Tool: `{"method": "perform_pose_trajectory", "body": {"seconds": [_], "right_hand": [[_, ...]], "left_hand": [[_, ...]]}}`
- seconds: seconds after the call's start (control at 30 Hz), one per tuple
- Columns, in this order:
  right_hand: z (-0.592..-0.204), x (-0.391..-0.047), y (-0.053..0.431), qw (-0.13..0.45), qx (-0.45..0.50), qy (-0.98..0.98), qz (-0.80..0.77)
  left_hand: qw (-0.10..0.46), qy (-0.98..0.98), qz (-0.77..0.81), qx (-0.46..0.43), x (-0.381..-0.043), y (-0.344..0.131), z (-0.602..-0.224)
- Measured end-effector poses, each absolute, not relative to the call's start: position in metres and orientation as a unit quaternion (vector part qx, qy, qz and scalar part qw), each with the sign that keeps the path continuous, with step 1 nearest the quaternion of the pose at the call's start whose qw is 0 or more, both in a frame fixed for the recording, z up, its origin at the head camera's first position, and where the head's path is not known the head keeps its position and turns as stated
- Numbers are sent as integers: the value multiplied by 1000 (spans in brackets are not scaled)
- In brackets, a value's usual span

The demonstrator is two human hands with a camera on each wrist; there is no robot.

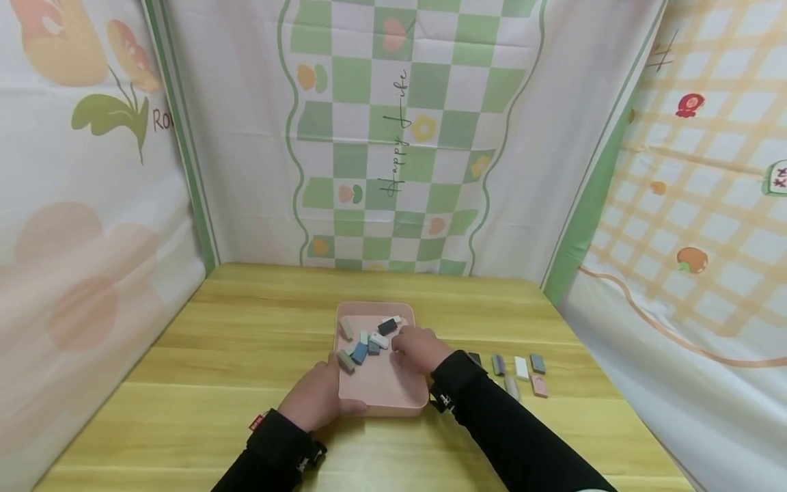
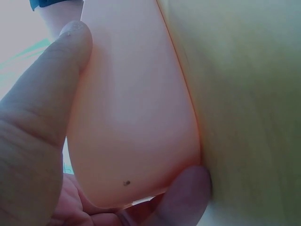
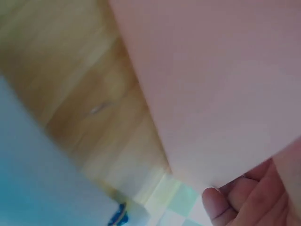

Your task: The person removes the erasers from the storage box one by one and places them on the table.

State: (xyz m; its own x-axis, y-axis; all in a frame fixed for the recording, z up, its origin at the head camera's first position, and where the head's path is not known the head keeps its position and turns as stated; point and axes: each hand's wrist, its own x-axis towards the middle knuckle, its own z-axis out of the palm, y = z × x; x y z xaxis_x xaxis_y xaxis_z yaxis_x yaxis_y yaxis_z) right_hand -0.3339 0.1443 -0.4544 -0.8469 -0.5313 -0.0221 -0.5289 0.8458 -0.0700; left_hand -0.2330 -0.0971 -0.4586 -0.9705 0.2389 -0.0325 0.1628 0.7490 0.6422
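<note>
A shallow pink tray (image 1: 387, 384) lies on the wooden table with several small rectangular blocks loose inside. Among them are a dark grey block (image 1: 387, 326), a white block (image 1: 378, 339), a blue block (image 1: 359, 353) and an olive-grey block (image 1: 346, 361). My left hand (image 1: 315, 398) grips the tray's near left corner; the left wrist view shows its thumb and fingers about the pink wall. My right hand (image 1: 421, 348) reaches over the tray's right rim, fingers bent inside near the white block. Whether those fingers (image 3: 256, 200) hold a block is hidden.
Right of the tray, several more blocks lie on the table (image 1: 184, 355): a white block (image 1: 521, 367), a purple-grey block (image 1: 499, 365), a grey block (image 1: 537, 363) and a pink block (image 1: 539, 385). A dark block is partly behind my right sleeve. Patterned cloth (image 1: 393, 137) hangs around the table.
</note>
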Motion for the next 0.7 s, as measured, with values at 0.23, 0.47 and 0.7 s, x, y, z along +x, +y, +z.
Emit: {"method": "perform_pose_trajectory", "body": {"seconds": [0.23, 0.47, 0.7], "right_hand": [[-458, -335, 139, 0, -276, 961, 35], [-453, -329, 138, -16, -300, 951, 75], [-451, -329, 144, 2, -288, 957, 6]], "left_hand": [[57, 934, 337, 107, -233, -96, -458], [55, 944, 309, 105, -232, -96, -457], [53, 934, 334, 113, -232, -97, -458]]}}
